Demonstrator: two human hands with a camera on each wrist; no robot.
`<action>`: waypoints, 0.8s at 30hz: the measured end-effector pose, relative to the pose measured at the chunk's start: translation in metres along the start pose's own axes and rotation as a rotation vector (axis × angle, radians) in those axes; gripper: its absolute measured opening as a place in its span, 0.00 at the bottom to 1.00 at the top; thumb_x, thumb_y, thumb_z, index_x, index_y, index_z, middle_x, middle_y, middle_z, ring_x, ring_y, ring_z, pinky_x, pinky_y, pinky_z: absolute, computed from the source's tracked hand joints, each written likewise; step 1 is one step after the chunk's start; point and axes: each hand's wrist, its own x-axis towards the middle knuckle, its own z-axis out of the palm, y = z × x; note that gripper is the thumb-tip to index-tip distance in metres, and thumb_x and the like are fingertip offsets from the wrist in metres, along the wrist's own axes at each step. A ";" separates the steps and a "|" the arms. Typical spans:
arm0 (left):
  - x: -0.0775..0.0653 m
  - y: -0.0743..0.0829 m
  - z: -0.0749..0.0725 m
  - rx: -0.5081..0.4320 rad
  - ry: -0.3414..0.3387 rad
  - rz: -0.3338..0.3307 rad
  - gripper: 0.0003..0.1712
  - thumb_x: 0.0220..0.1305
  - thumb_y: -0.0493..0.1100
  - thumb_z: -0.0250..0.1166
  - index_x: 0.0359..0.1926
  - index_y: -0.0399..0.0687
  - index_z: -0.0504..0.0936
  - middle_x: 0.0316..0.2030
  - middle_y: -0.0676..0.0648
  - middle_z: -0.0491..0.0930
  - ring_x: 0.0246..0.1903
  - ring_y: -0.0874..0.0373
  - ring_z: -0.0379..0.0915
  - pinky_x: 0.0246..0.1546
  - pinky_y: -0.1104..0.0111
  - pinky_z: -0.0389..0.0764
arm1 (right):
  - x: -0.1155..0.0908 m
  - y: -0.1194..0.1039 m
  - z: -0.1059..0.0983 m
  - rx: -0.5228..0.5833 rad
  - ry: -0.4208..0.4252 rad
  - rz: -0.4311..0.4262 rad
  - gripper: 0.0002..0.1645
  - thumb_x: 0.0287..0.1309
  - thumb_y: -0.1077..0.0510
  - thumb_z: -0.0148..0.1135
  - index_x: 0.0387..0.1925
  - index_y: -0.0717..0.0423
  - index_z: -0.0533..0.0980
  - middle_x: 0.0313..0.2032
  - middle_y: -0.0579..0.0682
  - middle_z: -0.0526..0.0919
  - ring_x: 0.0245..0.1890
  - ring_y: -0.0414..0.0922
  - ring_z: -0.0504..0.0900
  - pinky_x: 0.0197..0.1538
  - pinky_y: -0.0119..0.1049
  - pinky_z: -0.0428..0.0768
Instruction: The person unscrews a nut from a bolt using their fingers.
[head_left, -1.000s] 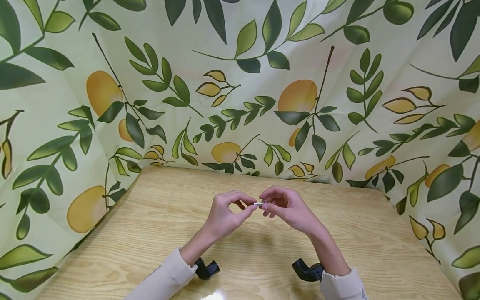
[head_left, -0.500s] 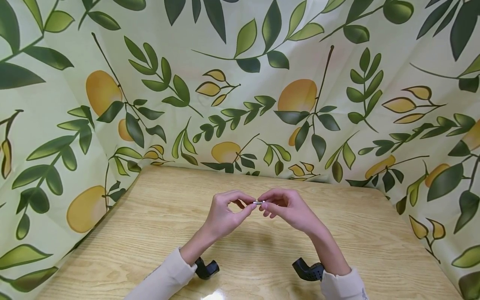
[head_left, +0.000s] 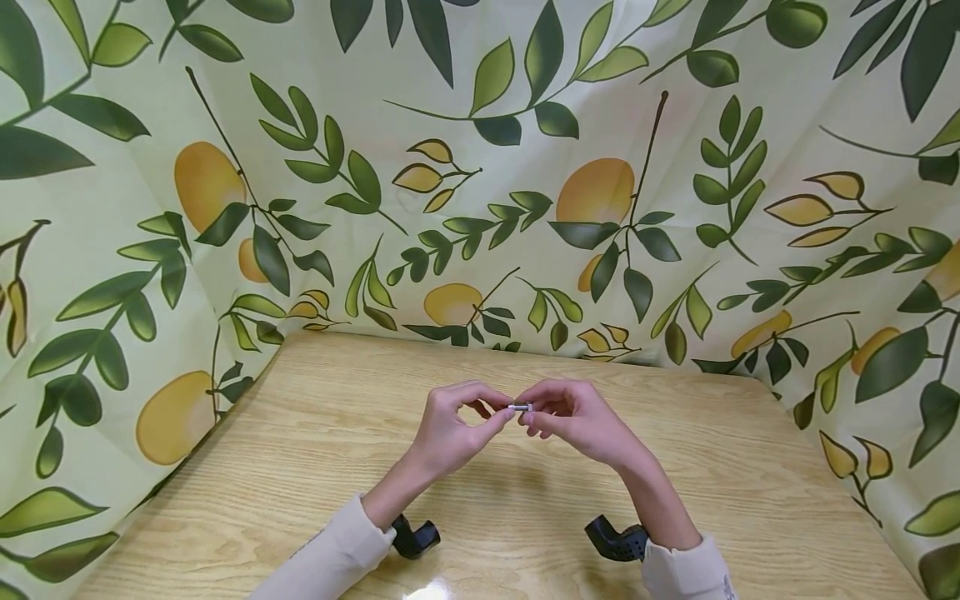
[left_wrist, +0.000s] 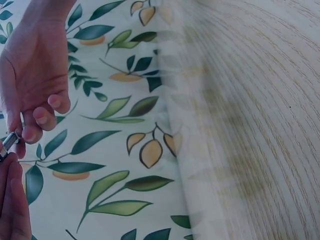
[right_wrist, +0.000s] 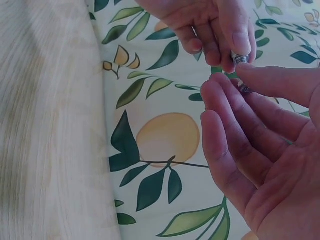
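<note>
A small silvery bolt [head_left: 520, 407] is held level above the table, its wider end toward the right. My left hand [head_left: 459, 427] pinches its left end between thumb and forefinger. At the other end, my right hand [head_left: 573, 421] has its thumb and fingertips on the bolt, with the wider end showing between them. Ridges like screw thread show on the bolt [left_wrist: 10, 141] in the left wrist view. From the right wrist view, metal [right_wrist: 240, 58] shows under the left thumb, and the right hand's other fingers [right_wrist: 235, 135] reach out fairly straight.
Below the hands lies a light wood-grain table [head_left: 360, 375]. A cloth [head_left: 495, 192] printed with leaves and orange fruit stands behind it and along the sides. Black wrist mounts [head_left: 618, 540] sit at both cuffs.
My right hand's fingers and thumb have shifted slightly around the bolt's right end, leaving more of that end showing. The left hand has kept its place.
</note>
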 end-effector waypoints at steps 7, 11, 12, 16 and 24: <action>0.000 -0.001 0.001 -0.002 0.006 0.008 0.04 0.60 0.35 0.75 0.37 0.45 0.91 0.34 0.49 0.91 0.33 0.60 0.87 0.33 0.68 0.88 | -0.001 0.002 -0.001 0.012 0.030 -0.025 0.12 0.70 0.61 0.63 0.51 0.63 0.82 0.41 0.60 0.88 0.35 0.47 0.89 0.42 0.47 0.90; 0.000 0.000 0.001 0.004 0.001 -0.002 0.04 0.61 0.35 0.75 0.38 0.46 0.91 0.34 0.49 0.91 0.33 0.60 0.87 0.34 0.68 0.88 | -0.001 0.002 -0.001 0.004 0.053 -0.024 0.11 0.68 0.63 0.65 0.49 0.62 0.83 0.38 0.61 0.87 0.33 0.44 0.88 0.41 0.42 0.90; 0.000 0.000 0.000 0.000 0.002 -0.012 0.05 0.60 0.35 0.75 0.38 0.46 0.91 0.34 0.49 0.91 0.33 0.61 0.87 0.34 0.68 0.88 | -0.001 0.002 -0.001 0.002 0.059 -0.027 0.10 0.67 0.63 0.65 0.48 0.62 0.83 0.38 0.61 0.87 0.33 0.43 0.88 0.41 0.41 0.90; 0.000 0.001 0.000 -0.031 0.001 -0.060 0.05 0.61 0.36 0.75 0.38 0.46 0.91 0.35 0.49 0.91 0.33 0.60 0.87 0.35 0.68 0.89 | -0.001 0.001 0.000 -0.021 0.093 -0.046 0.09 0.64 0.64 0.68 0.46 0.60 0.84 0.38 0.59 0.88 0.33 0.42 0.87 0.39 0.38 0.89; 0.000 0.003 -0.002 -0.064 -0.005 -0.093 0.05 0.62 0.37 0.75 0.39 0.45 0.91 0.35 0.47 0.91 0.33 0.60 0.86 0.36 0.66 0.89 | -0.002 -0.001 0.002 -0.087 0.153 -0.080 0.08 0.61 0.62 0.72 0.42 0.55 0.85 0.38 0.51 0.88 0.35 0.40 0.85 0.39 0.34 0.86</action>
